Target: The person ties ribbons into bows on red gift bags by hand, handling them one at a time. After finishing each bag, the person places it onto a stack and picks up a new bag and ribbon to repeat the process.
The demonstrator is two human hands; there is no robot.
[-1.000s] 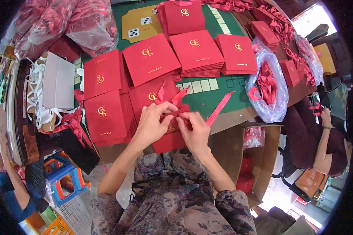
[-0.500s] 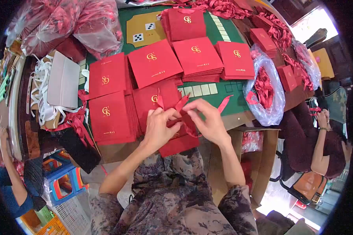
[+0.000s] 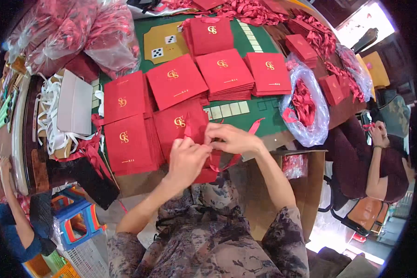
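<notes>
Both hands meet over a small red paper bag [image 3: 205, 176] at the table's near edge, most of it hidden beneath them. My left hand [image 3: 188, 161] pinches a red ribbon [image 3: 187, 129], one end of which sticks up above the fingers. Close against it, my right hand [image 3: 232, 139] is closed on the ribbon too, its fingertips touching the left ones. A loose ribbon tail [image 3: 255, 125] rises behind the right hand, and a loop hangs below it. Just beyond the hands lies a stack of red bags [image 3: 181, 121] with gold lettering. Any knot is covered by the fingers.
More red bag stacks [image 3: 177, 79] cover the green tabletop [image 3: 273, 127]. A plastic bag of red ribbons [image 3: 306, 104] lies at right, above an open cardboard box [image 3: 310, 185]. White-handled grey bags [image 3: 75, 104] stand at left. Another person [image 3: 377, 162] sits at right holding red ribbon.
My right hand has moved left and turned, bringing its fingertips against my left hand. The ribbon loop and tail have shifted, and the view has tilted slightly.
</notes>
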